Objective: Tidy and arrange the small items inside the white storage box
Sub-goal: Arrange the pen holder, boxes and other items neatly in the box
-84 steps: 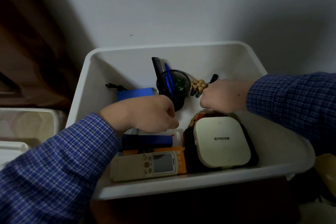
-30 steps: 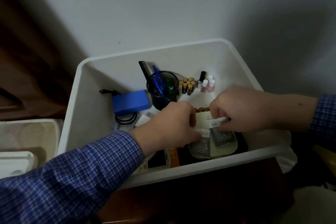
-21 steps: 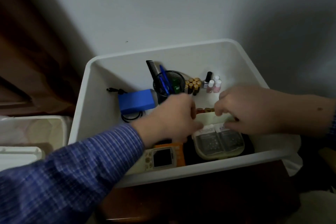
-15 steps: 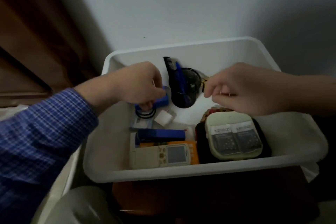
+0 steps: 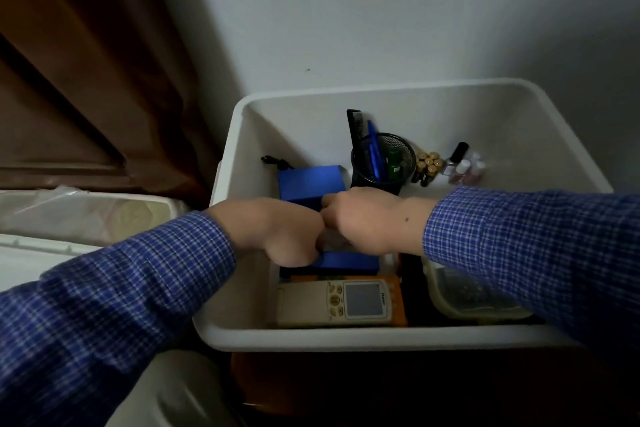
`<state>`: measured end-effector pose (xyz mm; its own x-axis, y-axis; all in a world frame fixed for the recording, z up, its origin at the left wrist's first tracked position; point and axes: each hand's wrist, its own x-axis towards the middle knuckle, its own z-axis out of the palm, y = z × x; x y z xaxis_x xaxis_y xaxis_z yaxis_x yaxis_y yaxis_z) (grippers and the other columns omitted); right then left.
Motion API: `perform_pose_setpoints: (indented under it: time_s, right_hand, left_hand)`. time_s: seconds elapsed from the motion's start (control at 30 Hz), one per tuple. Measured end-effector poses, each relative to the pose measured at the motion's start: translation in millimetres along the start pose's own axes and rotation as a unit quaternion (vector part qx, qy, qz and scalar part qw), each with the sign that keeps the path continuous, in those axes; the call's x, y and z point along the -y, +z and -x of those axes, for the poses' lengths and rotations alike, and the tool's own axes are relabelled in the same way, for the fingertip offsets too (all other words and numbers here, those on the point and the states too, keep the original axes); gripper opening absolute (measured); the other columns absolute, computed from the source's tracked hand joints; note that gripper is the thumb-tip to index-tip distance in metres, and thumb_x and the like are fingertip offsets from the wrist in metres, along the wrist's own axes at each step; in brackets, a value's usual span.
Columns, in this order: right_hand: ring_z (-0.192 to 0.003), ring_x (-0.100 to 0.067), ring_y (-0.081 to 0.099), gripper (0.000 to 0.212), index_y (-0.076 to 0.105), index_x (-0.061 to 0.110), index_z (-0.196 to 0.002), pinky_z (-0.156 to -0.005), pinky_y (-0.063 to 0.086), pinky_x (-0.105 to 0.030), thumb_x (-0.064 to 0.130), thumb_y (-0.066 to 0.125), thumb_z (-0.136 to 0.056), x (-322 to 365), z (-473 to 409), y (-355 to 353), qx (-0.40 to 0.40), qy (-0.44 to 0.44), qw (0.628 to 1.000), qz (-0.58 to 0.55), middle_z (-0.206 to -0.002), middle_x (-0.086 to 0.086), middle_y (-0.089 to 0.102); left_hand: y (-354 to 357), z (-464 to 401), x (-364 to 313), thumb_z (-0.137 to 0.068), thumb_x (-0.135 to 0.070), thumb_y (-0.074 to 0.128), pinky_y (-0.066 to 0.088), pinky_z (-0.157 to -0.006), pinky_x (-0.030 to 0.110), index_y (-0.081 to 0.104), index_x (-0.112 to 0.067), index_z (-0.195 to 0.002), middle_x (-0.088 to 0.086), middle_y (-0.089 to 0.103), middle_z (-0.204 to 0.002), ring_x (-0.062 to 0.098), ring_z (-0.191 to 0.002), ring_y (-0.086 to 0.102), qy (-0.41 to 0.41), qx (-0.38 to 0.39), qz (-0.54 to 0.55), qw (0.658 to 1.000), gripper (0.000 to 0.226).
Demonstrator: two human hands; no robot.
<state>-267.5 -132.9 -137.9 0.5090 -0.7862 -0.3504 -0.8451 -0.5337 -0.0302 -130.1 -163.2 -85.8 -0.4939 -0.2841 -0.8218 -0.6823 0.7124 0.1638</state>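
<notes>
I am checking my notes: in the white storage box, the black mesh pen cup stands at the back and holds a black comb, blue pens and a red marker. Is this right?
One detail is wrong: the marker is green, not red. The head view shows it in the black mesh pen cup at the back of the white storage box, with the black comb and blue pens.

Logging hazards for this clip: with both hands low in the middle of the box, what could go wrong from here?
1. The right hand sits just in front of the black mesh pen cup; lifting carelessly could tip it and its comb.
2. The upright batteries and small bottles behind the wrist could topple.
3. What the fingers hold is hidden, so a slip is possible.
</notes>
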Motion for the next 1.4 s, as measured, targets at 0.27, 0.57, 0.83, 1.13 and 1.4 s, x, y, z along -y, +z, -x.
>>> perform_pose_setpoints:
  time_s: [0.27,0.57,0.83,1.13,1.4]
  right_hand:
    - [-0.072,-0.025,0.059,0.026,0.058,0.019,-0.11,-0.053,0.036,-0.032,0.022,0.064,-0.085,-0.7,18.7,-7.0,-0.041,0.017,0.998,0.044,-0.098,-0.003,0.061]
    - [-0.072,-0.016,0.06,0.035,0.055,0.023,-0.107,-0.058,0.051,-0.033,0.051,0.052,-0.086,-25.0,94.8,-29.6,-0.067,0.063,0.996,0.011,-0.093,0.005,0.055]
    - [-0.076,-0.016,0.061,0.034,0.053,0.027,-0.107,-0.062,0.055,-0.037,0.05,0.054,-0.083,-20.9,102.6,-29.8,-0.071,0.055,0.996,0.009,-0.094,0.008,0.053]
    - [-0.073,-0.015,0.058,0.035,0.051,0.025,-0.104,-0.056,0.048,-0.029,0.052,0.06,-0.083,-12.9,80.1,-25.2,-0.062,0.044,0.997,-0.008,-0.094,0.006,0.054]
    - [-0.091,-0.025,0.053,0.036,0.05,0.024,-0.126,-0.077,0.048,-0.04,0.043,0.039,-0.098,14.7,42.0,-22.7,0.001,0.056,0.974,-0.221,-0.096,-0.002,0.05]
  left_hand:
    - [-17.8,19.2,5.7,-0.099,-0.024,0.049,0.053,-0.083,0.037,0.067,-0.01,-0.115,0.007,0.069,-0.105,0.024,-0.092,0.065,-0.031,-0.085,-0.038,0.995,0.028]
    - [-39.8,-26.8,28.5,-0.085,-0.013,0.06,0.049,-0.05,0.033,0.057,-0.012,-0.074,0.006,0.059,-0.07,0.021,-0.06,0.06,-0.153,-0.182,-0.043,0.97,0.011]
    - [-35.6,-42.2,23.3,-0.08,-0.032,0.074,0.053,-0.083,0.04,0.047,-0.012,-0.126,0.011,0.039,-0.117,0.024,-0.085,0.057,-0.186,-0.185,-0.034,0.964,0.057]
    - [-28.1,-41.5,15.0,-0.07,-0.039,0.088,0.054,-0.094,0.043,0.03,-0.006,-0.142,0.023,0.034,-0.142,0.034,-0.112,0.058,-0.186,-0.197,-0.049,0.961,0.098]
    - [-25.7,-38.3,20.1,-0.075,-0.044,0.078,0.046,-0.06,0.031,0.049,-0.012,-0.117,0.005,0.056,-0.098,0.017,-0.072,0.052,-0.108,-0.245,-0.15,0.952,0.06]
